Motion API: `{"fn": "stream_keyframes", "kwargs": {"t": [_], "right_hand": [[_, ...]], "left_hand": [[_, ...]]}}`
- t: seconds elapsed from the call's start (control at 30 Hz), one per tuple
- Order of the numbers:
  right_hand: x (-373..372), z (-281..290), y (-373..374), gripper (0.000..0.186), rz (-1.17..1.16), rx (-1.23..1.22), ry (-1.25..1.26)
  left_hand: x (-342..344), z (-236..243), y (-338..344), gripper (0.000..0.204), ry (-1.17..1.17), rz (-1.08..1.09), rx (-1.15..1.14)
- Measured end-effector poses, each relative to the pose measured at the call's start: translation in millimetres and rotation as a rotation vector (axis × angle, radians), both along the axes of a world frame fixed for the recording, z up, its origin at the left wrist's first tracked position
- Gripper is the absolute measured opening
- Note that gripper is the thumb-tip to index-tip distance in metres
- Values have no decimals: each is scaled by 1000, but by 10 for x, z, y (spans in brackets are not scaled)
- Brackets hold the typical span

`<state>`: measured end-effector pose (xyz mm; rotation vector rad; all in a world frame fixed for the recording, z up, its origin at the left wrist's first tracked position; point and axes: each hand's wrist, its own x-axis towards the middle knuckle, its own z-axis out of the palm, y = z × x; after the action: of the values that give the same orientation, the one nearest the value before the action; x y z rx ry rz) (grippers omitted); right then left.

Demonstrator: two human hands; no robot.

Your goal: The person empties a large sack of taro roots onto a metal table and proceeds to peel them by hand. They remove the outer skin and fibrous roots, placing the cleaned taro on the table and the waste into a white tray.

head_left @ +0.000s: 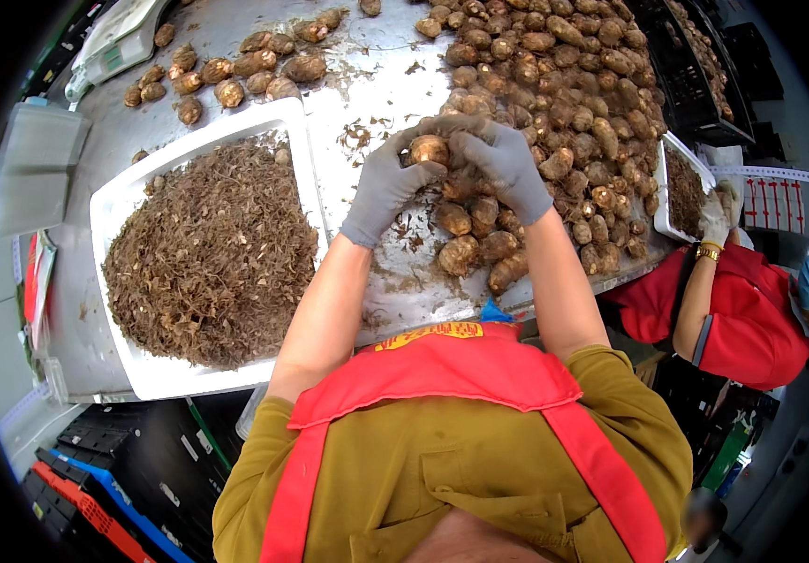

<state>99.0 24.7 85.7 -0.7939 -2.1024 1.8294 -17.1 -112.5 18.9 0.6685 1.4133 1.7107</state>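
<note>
Grey gloves cover both of my hands. Between them, over the metal table, is a small brown taro [429, 150] with a pale, bare end facing me. My left hand [387, 183] is closed round its left side, the thumb lying below it. From the right, my right hand [503, 167] closes on the same taro, its fingertips partly hidden at the far side. Several loose taros [461, 253] lie just below and beside my right hand. Beyond it spreads a large heap of hairy brown taros [564, 84].
A white foam box [309, 178] of brown root fibres and skins stands left of my hands. Past it lie a small group of taros [256, 64] and a white scale [118, 42]. At right, a co-worker in red [751, 310] works by another foam box [662, 188]. Black crates [156, 460] stand below the table.
</note>
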Motion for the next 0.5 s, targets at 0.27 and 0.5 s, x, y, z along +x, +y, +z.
{"fn": "stream_keyframes", "kwargs": {"t": [0.27, 0.5], "right_hand": [[-132, -252, -85, 22, -125, 692, -35], [40, -150, -147, 38, 235, 669, -305]], "left_hand": [[7, -55, 18, 70, -72, 53, 1], [-105, -325, -32, 48, -659, -25, 591]]}}
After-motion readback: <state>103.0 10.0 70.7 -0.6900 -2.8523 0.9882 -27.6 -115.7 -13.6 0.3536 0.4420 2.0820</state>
